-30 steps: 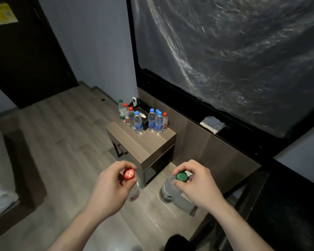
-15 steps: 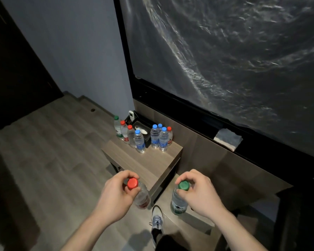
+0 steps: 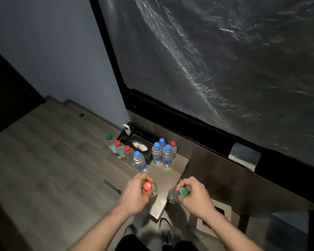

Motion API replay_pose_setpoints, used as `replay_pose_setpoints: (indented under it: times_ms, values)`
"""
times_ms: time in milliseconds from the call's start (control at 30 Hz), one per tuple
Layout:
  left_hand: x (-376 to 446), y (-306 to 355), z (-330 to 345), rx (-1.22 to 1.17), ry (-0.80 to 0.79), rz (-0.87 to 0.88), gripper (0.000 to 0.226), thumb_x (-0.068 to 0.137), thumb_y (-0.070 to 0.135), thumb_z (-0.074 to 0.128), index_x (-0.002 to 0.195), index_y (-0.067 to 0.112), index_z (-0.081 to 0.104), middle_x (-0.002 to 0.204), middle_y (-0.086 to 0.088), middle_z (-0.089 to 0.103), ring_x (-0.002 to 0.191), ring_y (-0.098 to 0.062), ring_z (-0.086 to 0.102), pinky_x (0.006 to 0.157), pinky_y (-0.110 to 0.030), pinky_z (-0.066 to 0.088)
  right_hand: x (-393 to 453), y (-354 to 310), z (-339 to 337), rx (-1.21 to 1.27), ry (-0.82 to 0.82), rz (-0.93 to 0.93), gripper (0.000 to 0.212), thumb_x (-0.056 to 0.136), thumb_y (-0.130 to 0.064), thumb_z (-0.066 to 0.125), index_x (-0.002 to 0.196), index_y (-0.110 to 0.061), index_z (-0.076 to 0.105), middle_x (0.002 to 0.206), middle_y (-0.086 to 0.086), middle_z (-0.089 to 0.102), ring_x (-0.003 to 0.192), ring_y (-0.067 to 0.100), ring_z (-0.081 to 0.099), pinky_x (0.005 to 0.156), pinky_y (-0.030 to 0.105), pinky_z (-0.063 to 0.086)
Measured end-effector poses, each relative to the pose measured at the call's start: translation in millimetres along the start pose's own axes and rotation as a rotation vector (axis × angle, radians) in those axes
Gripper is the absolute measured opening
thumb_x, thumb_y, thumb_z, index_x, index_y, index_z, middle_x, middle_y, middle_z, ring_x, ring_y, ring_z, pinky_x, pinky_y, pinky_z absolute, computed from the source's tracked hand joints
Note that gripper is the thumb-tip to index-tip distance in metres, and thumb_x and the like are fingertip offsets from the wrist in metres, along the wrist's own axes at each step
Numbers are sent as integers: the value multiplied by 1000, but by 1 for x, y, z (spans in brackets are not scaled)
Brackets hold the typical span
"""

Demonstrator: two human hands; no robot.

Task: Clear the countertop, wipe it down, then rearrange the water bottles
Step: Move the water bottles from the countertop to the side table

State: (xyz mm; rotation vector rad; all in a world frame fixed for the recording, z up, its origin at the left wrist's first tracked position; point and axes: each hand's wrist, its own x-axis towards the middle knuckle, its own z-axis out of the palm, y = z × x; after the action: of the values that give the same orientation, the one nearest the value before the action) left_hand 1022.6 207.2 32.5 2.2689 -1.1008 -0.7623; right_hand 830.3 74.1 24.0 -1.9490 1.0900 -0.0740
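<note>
My left hand [image 3: 134,194] grips a clear bottle by its red cap [image 3: 147,186], held over the near part of the wooden countertop [image 3: 163,180]. My right hand [image 3: 194,194] grips a second bottle by its green cap [image 3: 182,191], just past the countertop's right edge. At the back of the countertop stand several water bottles: a green-capped one [image 3: 110,144], two red-capped ones [image 3: 118,150], a blue-capped one [image 3: 139,161], and a cluster of blue-capped bottles [image 3: 161,154] with another red-capped bottle [image 3: 173,149] behind them.
A black tissue box [image 3: 140,147] sits among the bottles, with a white remote [image 3: 126,128] in a holder behind it. A folded grey cloth [image 3: 245,155] lies on the black ledge to the right. A white bin [image 3: 214,221] stands on the floor beside my shoes.
I have walked closer to the small table. Both held bottles have come forward with my hands; the red-capped one is now over the countertop's near end.
</note>
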Motion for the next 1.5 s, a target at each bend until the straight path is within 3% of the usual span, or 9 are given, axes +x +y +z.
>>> replay_pose_setpoints:
  times_ms: [100,233,333,567,767,933,1100,1333,1500]
  values:
    - [42,-11,0,1,-65,-13,24,80,14,74,96,29,64,100,17,63,92,-6,59,83,-24,43,20,-1,8,-6,30,90,20,74,-18,74,71,-38,69,90,-15,61,87,4,60,75,18,42]
    - [90,-31,8,6,-142,82,21,74,13,66,90,26,63,85,17,60,79,-1,55,71,-12,38,42,-5,22,12,50,189,16,71,-24,75,70,-39,69,86,-16,61,88,5,60,76,21,41]
    - [122,-52,22,37,-129,200,22,71,9,70,86,24,62,81,18,57,77,-3,52,69,-17,36,58,-7,36,31,91,274,21,70,-21,73,66,-41,66,88,-11,62,85,10,62,75,24,42]
    - [182,-75,39,178,-331,126,29,80,11,62,97,34,54,103,5,63,91,-22,63,83,-37,53,100,-7,71,7,137,402,27,78,-13,69,75,-40,63,103,-15,62,99,11,59,81,23,38]
    - [204,-86,36,197,-415,149,26,87,10,60,109,23,63,116,1,58,102,-22,61,79,-25,38,134,-12,91,39,160,454,30,77,-8,68,74,-38,63,105,-9,67,101,17,63,82,23,41]
    - [211,-102,32,176,-487,208,43,86,7,61,126,24,59,132,3,53,117,-21,60,97,-30,50,160,-22,97,44,153,461,27,80,-8,68,76,-35,65,107,-7,63,106,20,62,93,28,48]
    - [211,-104,18,111,-467,284,51,91,4,58,141,14,54,157,2,39,136,-19,48,109,-19,33,182,-30,105,45,152,450,25,83,-9,69,82,-34,67,118,-4,63,114,22,61,100,27,46]
    - [199,-120,5,112,-501,256,78,91,8,59,161,27,29,168,10,20,152,-17,30,116,-16,21,201,-36,123,67,121,462,22,84,-13,72,89,-34,68,127,-2,61,118,23,60,102,28,44]
    - [177,-126,-17,68,-484,221,76,88,10,58,156,33,35,167,12,23,148,-12,34,117,-19,26,196,-31,133,90,113,455,30,86,-4,64,100,-28,71,130,0,61,122,22,58,108,26,41]
